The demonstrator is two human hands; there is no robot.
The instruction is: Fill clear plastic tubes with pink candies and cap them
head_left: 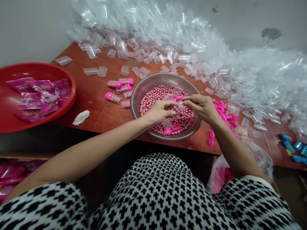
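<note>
Reddish-brown wood forms your table [103, 119], its back covered by a heap of clear plastic tubes [153, 28]. On your left sits a red plastic basin [7, 95] with glossy pink packets [45, 95] inside; before you stands a round metal bowl [141, 91]. Over it, your left hand [155, 112] pinches a clear tube [178, 109]; your right hand [203, 107] is narrowed beside it, but I cannot tell whether it grips anything. Pink caps [222, 110] lie piled right of the bowl, capped bead-filled tubes [114, 97] left. Small pink beads [152, 97] fill the bowl beneath your fingers.
</note>
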